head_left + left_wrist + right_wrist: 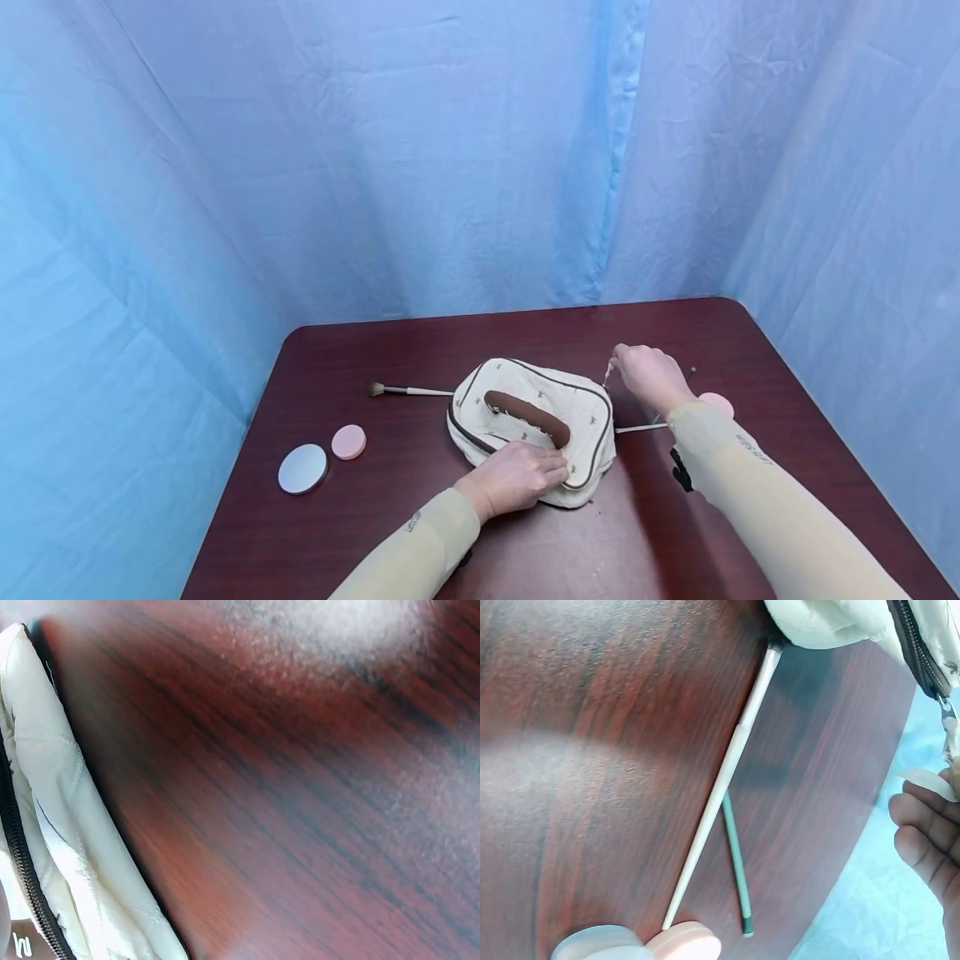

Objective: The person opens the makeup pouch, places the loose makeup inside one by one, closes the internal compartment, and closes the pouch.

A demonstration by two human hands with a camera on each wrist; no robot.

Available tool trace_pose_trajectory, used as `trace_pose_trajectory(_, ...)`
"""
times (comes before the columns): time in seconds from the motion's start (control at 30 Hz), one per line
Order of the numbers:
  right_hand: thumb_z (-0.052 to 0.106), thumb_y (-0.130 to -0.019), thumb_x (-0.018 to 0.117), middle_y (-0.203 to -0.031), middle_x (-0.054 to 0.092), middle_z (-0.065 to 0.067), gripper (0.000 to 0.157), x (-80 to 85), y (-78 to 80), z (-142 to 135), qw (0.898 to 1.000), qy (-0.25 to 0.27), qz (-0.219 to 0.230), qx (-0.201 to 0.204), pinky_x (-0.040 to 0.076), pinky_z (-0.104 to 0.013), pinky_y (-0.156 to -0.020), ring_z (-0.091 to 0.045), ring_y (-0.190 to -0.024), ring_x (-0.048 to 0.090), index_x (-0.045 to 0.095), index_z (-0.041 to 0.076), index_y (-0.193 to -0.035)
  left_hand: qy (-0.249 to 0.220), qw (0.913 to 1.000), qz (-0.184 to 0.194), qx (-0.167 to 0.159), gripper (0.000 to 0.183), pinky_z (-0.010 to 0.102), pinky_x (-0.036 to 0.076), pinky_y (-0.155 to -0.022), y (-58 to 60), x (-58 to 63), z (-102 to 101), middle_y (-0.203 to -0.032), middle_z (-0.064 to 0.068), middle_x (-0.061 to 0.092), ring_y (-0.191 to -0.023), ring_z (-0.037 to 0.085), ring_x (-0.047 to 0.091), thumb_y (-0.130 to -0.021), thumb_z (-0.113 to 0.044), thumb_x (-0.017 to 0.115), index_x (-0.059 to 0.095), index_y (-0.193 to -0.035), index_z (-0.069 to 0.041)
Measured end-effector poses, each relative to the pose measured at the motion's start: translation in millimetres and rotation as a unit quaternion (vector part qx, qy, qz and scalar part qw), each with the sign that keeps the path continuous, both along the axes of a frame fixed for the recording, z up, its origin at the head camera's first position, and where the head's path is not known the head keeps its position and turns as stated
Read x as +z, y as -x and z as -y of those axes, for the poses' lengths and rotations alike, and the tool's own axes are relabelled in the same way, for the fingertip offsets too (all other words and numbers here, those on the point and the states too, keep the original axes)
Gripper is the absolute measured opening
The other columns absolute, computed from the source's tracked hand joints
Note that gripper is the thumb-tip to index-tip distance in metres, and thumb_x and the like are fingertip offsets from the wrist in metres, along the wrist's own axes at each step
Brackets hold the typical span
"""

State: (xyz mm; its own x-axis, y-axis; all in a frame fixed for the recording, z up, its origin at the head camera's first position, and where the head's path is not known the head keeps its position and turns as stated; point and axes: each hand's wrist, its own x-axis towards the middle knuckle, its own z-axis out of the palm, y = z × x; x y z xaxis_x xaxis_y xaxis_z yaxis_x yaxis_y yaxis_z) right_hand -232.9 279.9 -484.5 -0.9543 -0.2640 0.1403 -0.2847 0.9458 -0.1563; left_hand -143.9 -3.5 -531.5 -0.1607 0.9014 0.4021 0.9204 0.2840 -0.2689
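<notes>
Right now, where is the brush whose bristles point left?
In the head view, the brush lies just left of the white bag, beyond the left pink disc.

Right sleeve (772,508): small dark lettering, I'd read the end as "slim", start too small for me. Left sleeve (420,546): short dark print, illegible here. Left wrist cam: white M-like mark on brown patch (31,930) beside the bag's zipper (25,862), not certain.

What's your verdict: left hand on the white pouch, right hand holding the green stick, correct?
Not quite: the right hand holds the zipper pull; the green stick lies on the table, as the right wrist view shows. The left hand is on the white pouch.
</notes>
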Motion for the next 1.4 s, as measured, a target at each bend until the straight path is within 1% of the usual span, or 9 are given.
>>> trace_pose_trajectory(0.17,0.015,-0.101,0.062,-0.079,0.069,-0.01,0.015,1.8,4.0,8.6,1.0,0.002,-0.012,-0.005,0.052,-0.054,-0.058,-0.037,-0.068,0.067,0.062,0.008,-0.088,0.012,0.9999,-0.004,-0.006,0.011,0.021,0.054,-0.086,-1.8,-0.8,-0.9,-0.095,-0.014,0.07,-0.101,0.003,0.068,-0.088,-0.01,0.065,0.068,-0.092,-0.021)
trace_pose_trajectory(0.37,0.015,-0.101,0.062,-0.079,0.069,-0.01,0.016,4.5,2.9,14.5,1.0,0.013,-0.02,-0.004,0.053,-0.054,-0.058,-0.037,-0.07,0.068,0.062,0.008,-0.087,0.029,0.9996,0.003,-0.005,0.012,0.021,0.054,-0.086,-3.1,-0.2,-1.2,-0.097,-0.014,0.07,-0.101,0.002,0.067,-0.089,-0.01,0.064,0.068,-0.093,-0.021)
trace_pose_trajectory(0.67,0.014,-0.102,0.06,-0.092,0.075,-0.014,0.013,8.7,-0.7,13.9,0.998,0.06,-0.009,-0.01,0.056,-0.055,-0.07,-0.037,-0.081,0.072,0.07,0.004,-0.1,0.011,0.9999,-0.005,0.004,0.01,0.02,0.054,-0.085,-1.5,-2.3,-2.9,-0.099,-0.014,0.072,-0.103,0.002,0.067,-0.09,-0.012,0.064,0.066,-0.092,-0.021)
trace_pose_trajectory(0.8,0.014,-0.102,0.06,-0.094,0.075,-0.012,0.015,9.9,-1.8,12.0,0.996,0.086,0.012,-0.018,0.057,-0.051,-0.072,-0.033,-0.082,0.072,0.071,0.005,-0.104,-0.03,0.9994,0.013,0.011,0.01,0.021,0.055,-0.089,2.4,-4.5,-2.5,-0.108,-0.011,0.075,-0.106,0.004,0.069,-0.094,-0.013,0.063,0.07,-0.097,-0.019)
trace_pose_trajectory(0.93,0.016,-0.103,0.061,-0.089,0.074,-0.007,0.015,8.9,-4.1,12.0,0.995,0.093,0.035,-0.01,0.056,-0.044,-0.068,-0.022,-0.073,0.068,0.072,0.006,-0.105,-0.06,0.9979,0.019,0.015,0.011,0.022,0.056,-0.087,9.4,-3.5,2.3,-0.111,-0.012,0.075,-0.104,0.005,0.07,-0.098,-0.018,0.063,0.072,-0.103,-0.019)
trace_pose_trajectory(1.03,0.016,-0.102,0.062,-0.083,0.071,-0.003,0.015,8.9,-7.3,12.6,0.994,0.097,0.045,-0.002,0.054,-0.041,-0.066,-0.016,-0.068,0.063,0.073,0.006,-0.104,-0.059,0.9978,0.02,0.022,0.009,0.022,0.057,-0.084,15.4,-0.1,10.1,-0.112,-0.012,0.074,-0.1,0.005,0.071,-0.096,-0.022,0.066,0.071,-0.104,-0.019)
trace_pose_trajectory(1.2,0.014,-0.101,0.064,-0.082,0.071,-0.002,0.012,9.7,-12.2,9.3,0.993,0.102,0.051,0.003,0.053,-0.04,-0.066,-0.014,-0.066,0.06,0.074,0.007,-0.102,-0.025,0.9977,0.054,0.033,0.018,0.025,0.057,-0.088,23.9,8.4,27.8,-0.115,-0.008,0.074,-0.104,0.009,0.071,-0.09,-0.025,0.074,0.069,-0.105,-0.017)
trace_pose_trajectory(1.27,0.014,-0.1,0.065,-0.084,0.072,-0.002,0.011,8.1,-12.2,6.9,0.994,0.099,0.045,0.012,0.054,-0.041,-0.067,-0.015,-0.068,0.062,0.074,0.008,-0.101,-0.015,0.9971,0.06,0.043,0.015,0.025,0.057,-0.088,27.4,10.1,34.6,-0.113,-0.008,0.074,-0.103,0.008,0.071,-0.09,-0.025,0.075,0.069,-0.102,-0.018)
trace_pose_trajectory(1.4,0.012,-0.099,0.067,-0.087,0.074,-0.002,0.009,4.6,-13.4,3.3,0.995,0.096,0.028,0.029,0.056,-0.045,-0.073,-0.02,-0.075,0.068,0.075,0.009,-0.099,-0.013,0.9966,0.05,0.064,0.009,0.024,0.056,-0.074,32.0,11.2,42.4,-0.088,-0.012,0.071,-0.084,0.005,0.07,-0.092,-0.019,0.071,0.065,-0.085,-0.02)
